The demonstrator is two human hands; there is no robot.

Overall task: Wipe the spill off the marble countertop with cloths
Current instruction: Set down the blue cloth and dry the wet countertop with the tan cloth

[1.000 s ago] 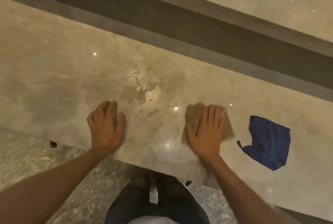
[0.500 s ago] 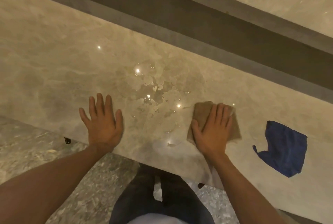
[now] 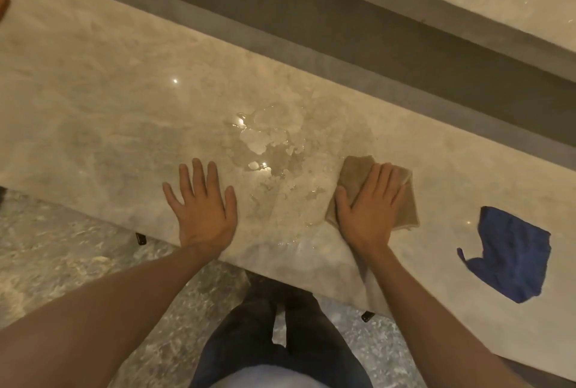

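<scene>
Spill (image 3: 274, 150) sits mid-countertop (image 3: 93, 113), between your hands, puddle plus scattered droplets toward near edge. Left hand (image 3: 202, 210) flat on marble, fingers spread, holding nothing; use it as brace only. Right hand (image 3: 367, 210) presses straight fingers on tan cloth (image 3: 352, 172), just right of wet patch. Sweep cloth leftward through puddle with even pressure, catch droplets near edge, avoid pushing liquid over it. Blue cloth (image 3: 511, 250) lies further right, untouched; likely good for dry pass. No brands or writing readable.
</scene>
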